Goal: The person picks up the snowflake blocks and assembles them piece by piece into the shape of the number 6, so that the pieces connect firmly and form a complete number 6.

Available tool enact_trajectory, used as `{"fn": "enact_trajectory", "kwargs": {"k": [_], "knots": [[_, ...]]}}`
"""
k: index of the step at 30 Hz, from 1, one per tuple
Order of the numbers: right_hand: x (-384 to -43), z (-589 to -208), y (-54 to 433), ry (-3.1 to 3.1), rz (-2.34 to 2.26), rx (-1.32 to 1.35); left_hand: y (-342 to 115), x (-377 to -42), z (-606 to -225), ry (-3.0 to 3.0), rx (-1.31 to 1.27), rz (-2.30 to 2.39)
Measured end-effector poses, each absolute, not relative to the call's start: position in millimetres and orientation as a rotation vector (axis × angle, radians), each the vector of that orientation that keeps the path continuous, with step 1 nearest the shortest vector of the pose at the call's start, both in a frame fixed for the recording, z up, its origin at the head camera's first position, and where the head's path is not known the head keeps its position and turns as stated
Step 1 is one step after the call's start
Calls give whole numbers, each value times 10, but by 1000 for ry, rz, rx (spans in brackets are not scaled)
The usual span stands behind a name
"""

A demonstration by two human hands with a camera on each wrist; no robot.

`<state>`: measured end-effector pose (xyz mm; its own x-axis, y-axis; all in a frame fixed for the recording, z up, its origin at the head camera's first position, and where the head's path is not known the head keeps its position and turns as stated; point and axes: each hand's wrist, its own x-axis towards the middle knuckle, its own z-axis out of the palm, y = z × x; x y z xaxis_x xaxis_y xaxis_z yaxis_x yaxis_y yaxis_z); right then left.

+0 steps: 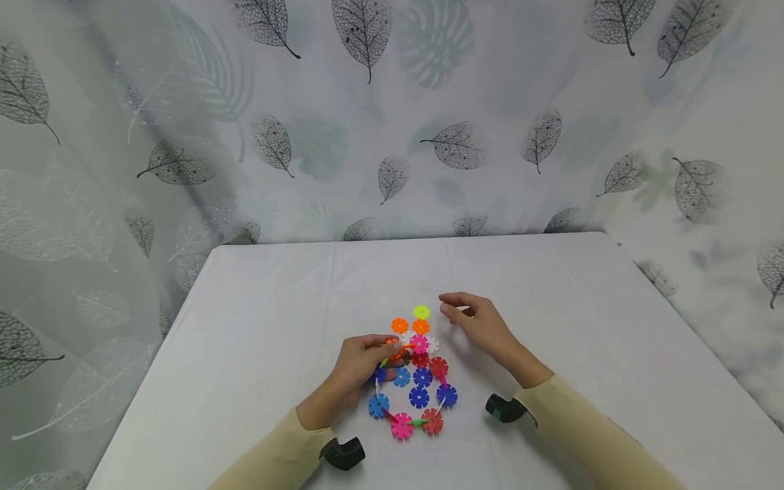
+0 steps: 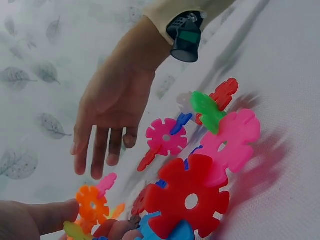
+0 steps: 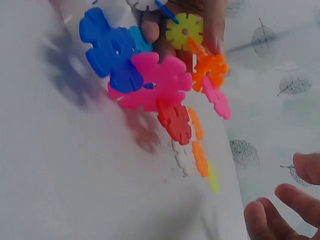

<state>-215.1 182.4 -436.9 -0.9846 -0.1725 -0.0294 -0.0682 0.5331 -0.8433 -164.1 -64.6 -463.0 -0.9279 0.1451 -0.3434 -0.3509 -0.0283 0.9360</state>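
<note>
My left hand (image 1: 354, 365) holds a ring of joined notched plastic discs by its upper left side, thumb on an orange disc (image 2: 93, 204). Blue, red and pink discs make up the ring, such as the lower pink disc (image 1: 401, 427) and the dark blue disc (image 1: 447, 395), with more discs slotted crosswise between them. In the left wrist view a big red disc (image 2: 170, 195) is nearest. My right hand (image 1: 480, 328) hovers to the right of the discs, fingers relaxed and holding nothing; its fingertips (image 3: 256, 212) show apart from the ring in the right wrist view.
Loose discs lie on the white table (image 1: 275, 306) just beyond the ring: a yellow disc (image 1: 421, 312), two orange ones and white ones. Blue discs (image 1: 419, 397) show inside the ring's outline. A leaf-patterned curtain (image 1: 392, 136) stands behind the table's far edge.
</note>
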Motion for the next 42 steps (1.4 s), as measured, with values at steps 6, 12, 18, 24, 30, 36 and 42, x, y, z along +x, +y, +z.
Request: {"fn": "enact_trajectory", "kwargs": {"k": [6, 12, 18, 24, 30, 36, 42], "knots": [[-2202, -4413, 1838, 2717, -1433, -155, -660, -1626, -4620, 1899, -221, 2025], [-2229, -4477, 1845, 2703, -1427, -121, -672, -1615, -4619, 1898, -217, 2019], [-2230, -4532, 1850, 2753, -1267, -182, -694, -1601, -4615, 1885, -201, 2032], [-2194, -4516, 1812, 2751, -1026, -347, -703, -1610, -4611, 1867, -202, 2043], [-2176, -4493, 1724, 2777, -911, -384, -701, -1620, -4605, 1887, -205, 2014], [-2174, -4481, 1707, 2787, -870, -381, -697, -1632, -4593, 1901, -203, 1997], [-2167, -4461, 1742, 2742, -957, -358, -703, -1649, -4614, 1957, -162, 1977]]}}
